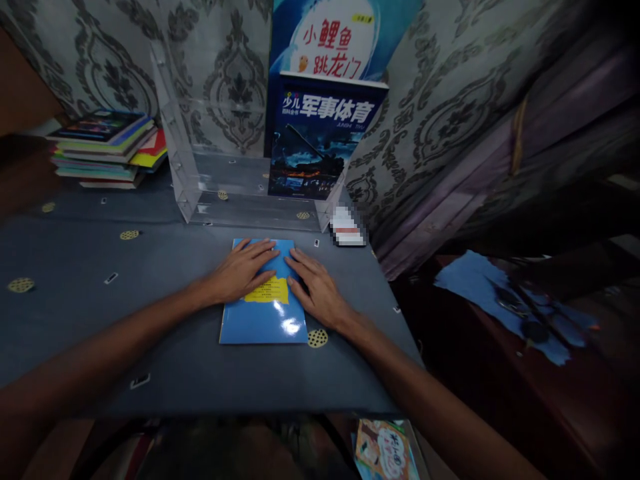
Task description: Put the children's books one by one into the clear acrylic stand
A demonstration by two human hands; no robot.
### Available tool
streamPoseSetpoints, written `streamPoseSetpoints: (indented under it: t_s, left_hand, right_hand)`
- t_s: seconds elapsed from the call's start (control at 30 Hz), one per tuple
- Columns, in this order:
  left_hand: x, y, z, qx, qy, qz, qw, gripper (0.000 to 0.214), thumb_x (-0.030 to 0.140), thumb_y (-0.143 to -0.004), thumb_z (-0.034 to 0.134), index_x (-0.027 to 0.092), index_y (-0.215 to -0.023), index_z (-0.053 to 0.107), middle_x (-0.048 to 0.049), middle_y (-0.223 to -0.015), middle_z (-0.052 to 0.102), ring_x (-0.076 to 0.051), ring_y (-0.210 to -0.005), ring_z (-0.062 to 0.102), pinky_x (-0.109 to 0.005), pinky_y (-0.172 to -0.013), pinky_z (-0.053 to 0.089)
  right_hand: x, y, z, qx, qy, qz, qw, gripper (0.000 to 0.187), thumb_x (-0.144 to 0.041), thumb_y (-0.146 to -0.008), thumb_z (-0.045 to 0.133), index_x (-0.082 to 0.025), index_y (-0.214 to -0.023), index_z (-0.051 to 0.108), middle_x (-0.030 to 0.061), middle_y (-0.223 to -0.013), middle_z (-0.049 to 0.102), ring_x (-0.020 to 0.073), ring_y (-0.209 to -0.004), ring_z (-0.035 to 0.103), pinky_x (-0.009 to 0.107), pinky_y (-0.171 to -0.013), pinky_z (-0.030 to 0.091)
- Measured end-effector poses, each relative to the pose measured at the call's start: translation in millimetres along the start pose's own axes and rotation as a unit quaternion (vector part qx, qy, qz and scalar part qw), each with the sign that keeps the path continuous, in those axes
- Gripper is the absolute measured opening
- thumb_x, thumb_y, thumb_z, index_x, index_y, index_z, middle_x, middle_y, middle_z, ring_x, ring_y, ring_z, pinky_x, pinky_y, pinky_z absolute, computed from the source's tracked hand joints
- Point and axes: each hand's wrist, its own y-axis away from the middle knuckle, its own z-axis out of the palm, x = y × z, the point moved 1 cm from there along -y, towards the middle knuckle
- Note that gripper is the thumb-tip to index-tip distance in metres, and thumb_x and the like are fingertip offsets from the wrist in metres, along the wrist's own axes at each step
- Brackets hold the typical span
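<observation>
A thin blue book (263, 325) with a yellow text patch lies flat on the grey patterned tablecloth. My left hand (245, 270) rests on its upper left part, fingers stretched out across the cover. On the right side of the same cover lies my right hand (317, 287), its fingers extended and its palm partly past the book's edge. Neither hand grips anything. Behind the book stands a clear acrylic rack (240, 210), with a dark blue book (320, 143) showing a tank propped in its right part. A larger light blue book (330, 40) rises behind that one.
A stack of books (107, 150) sits at the back left of the table. Beside the rack's right foot is a small white item (349, 227), blurred out. Patterned curtains (445, 100) hang behind. Below the front edge is another book (385, 450); blue cloth (475, 287) lies at right.
</observation>
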Motion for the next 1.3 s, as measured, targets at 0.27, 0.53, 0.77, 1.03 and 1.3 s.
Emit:
streamPoseSetpoints:
  t_s: [0.27, 0.53, 0.77, 1.03, 1.3]
  left_hand:
    - [1.7, -0.5, -2.5, -0.01, 0.014, -0.003, 1.0, 0.05, 0.043, -0.105, 0.037, 0.014, -0.144, 0.051, -0.014, -0.155, 0.048, -0.027, -0.147, 0.039, -0.053, -0.123, 0.025]
    - [-9.9, 9.1, -11.1, -0.035, 0.048, 0.016, 0.998, 0.05, 0.045, -0.106, 0.034, 0.02, -0.146, 0.051, -0.0113, -0.157, 0.046, -0.025, -0.148, 0.037, -0.053, -0.123, 0.024]
    - [-7.7, 32.3, -15.6, -0.096, 0.017, 0.022, 0.995, 0.059, 0.053, -0.107, 0.025, 0.022, -0.156, 0.036, -0.0076, -0.166, 0.029, -0.024, -0.155, 0.02, -0.053, -0.127, 0.012]
    - [34.8, 71.0, -14.4, -0.087, 0.016, 0.032, 0.996, 0.054, 0.048, -0.108, 0.025, 0.024, -0.155, 0.036, -0.0044, -0.166, 0.029, -0.022, -0.156, 0.019, -0.049, -0.128, 0.012]
    - [55.7, 88.9, -16.3, -0.069, 0.057, 0.034, 0.995, 0.053, 0.049, -0.107, 0.032, 0.024, -0.154, 0.039, -0.006, -0.164, 0.033, -0.023, -0.154, 0.023, -0.051, -0.128, 0.015]
  right_hand:
    - [-32.1, 53.1, -13.6, -0.026, 0.02, -0.04, 0.999, 0.049, -0.029, -0.103, 0.044, -0.016, -0.15, 0.047, 0.0169, -0.155, 0.048, 0.0277, -0.144, 0.045, 0.055, -0.117, 0.04]
    - [-51.4, 84.0, -20.1, -0.037, 0.054, -0.071, 0.995, 0.055, -0.026, -0.102, 0.049, -0.017, -0.155, 0.037, 0.018, -0.156, 0.047, 0.0253, -0.146, 0.043, 0.052, -0.117, 0.043]
    - [-61.9, 93.1, -21.6, -0.032, 0.061, -0.088, 0.994, 0.061, -0.03, -0.101, 0.053, -0.016, -0.156, 0.033, 0.0194, -0.153, 0.049, 0.0257, -0.146, 0.042, 0.053, -0.116, 0.043]
    - [-88.3, 136.7, -16.3, -0.028, 0.093, -0.111, 0.989, 0.062, -0.033, -0.096, 0.061, -0.014, -0.152, 0.043, 0.0179, -0.147, 0.056, 0.0296, -0.142, 0.047, 0.054, -0.114, 0.044]
    - [-98.8, 145.2, -8.6, 0.105, 0.054, -0.118, 0.986, 0.048, -0.011, -0.094, 0.05, -0.023, -0.139, 0.06, 0.0103, -0.116, 0.075, 0.0255, -0.107, 0.068, 0.046, -0.093, 0.058]
